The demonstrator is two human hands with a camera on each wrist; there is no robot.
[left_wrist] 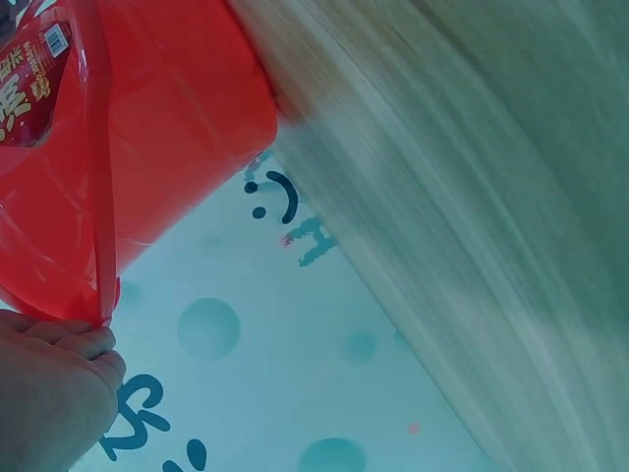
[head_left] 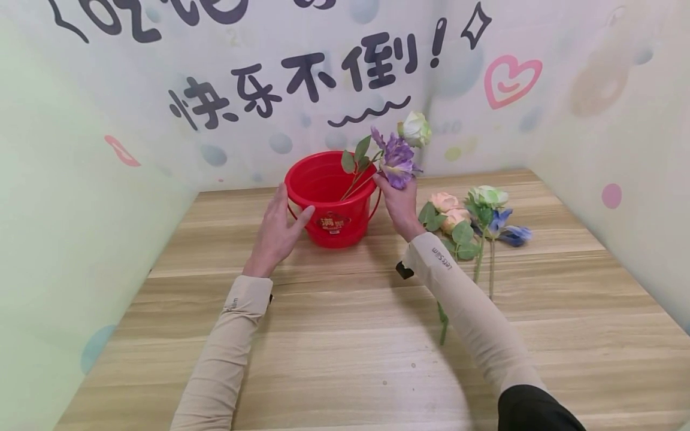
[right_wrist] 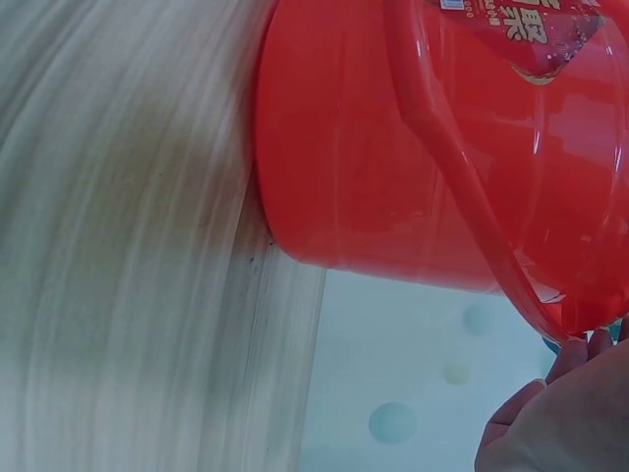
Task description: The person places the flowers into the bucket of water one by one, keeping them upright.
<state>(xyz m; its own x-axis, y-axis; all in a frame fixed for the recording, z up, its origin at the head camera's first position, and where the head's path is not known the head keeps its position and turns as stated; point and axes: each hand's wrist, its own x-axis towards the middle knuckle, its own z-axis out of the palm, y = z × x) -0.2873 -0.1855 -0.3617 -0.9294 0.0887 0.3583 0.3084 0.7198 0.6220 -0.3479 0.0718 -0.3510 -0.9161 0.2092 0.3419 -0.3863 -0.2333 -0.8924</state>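
A red bucket (head_left: 335, 206) stands upright on the table, with its handle hanging down in front. In it a white rose (head_left: 415, 129), a purple flower (head_left: 398, 160) and leafy stems lean over the right rim. My left hand (head_left: 274, 232) touches the bucket's left side near the rim, fingers extended and thumb spread. In the left wrist view, the fingertips lie at the handle joint (left_wrist: 106, 317). On the other side, my right hand (head_left: 401, 203) has its fingers (right_wrist: 575, 356) at the rim, beside the right handle joint. The purple flower partly covers it; I cannot tell whether it pinches the stem.
To the right of the bucket lie peach roses (head_left: 450, 211), a pale green-white flower (head_left: 488, 196) and blue flowers (head_left: 509, 230), their stems pointing toward me under and beside the right sleeve. Printed cloth walls (head_left: 291, 114) close off the wooden table (head_left: 334, 347) behind and at both sides.
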